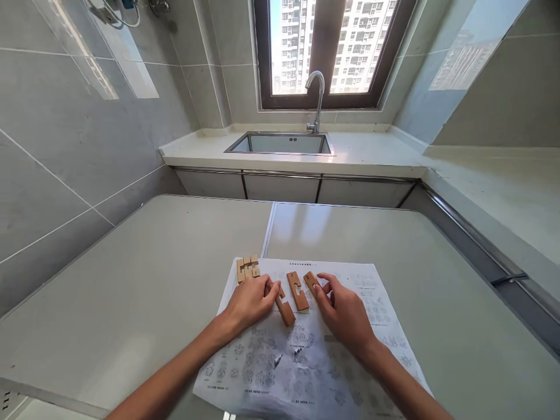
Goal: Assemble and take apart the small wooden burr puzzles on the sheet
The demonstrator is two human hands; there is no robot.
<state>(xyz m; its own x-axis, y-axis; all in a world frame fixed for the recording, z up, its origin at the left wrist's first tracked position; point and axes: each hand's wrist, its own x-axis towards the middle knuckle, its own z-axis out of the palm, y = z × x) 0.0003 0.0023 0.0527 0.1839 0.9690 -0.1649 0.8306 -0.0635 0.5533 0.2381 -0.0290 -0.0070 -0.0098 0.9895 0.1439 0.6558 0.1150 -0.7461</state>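
A printed instruction sheet (306,373) with small diagrams lies on the table. My left hand (252,300) has its fingers closed on the upper end of a notched wooden puzzle piece (286,312), which slants on the paper. Between my hands lies another notched wooden piece (298,291) marked 1, touched by neither. My right hand (343,306) pinches a wooden piece marked 2 (310,280) by its right side; part of it is hidden by my fingers. Just beyond my left hand, several lighter wooden pieces (248,267) sit side by side at the sheet's upper left corner.
The pale table (131,303) has a seam (269,224) down its middle. Past its far edge stands a counter (371,154) with a sink (280,143) and a tall faucet (318,99) below a window. Tiled wall rises on the left; another counter runs along the right.
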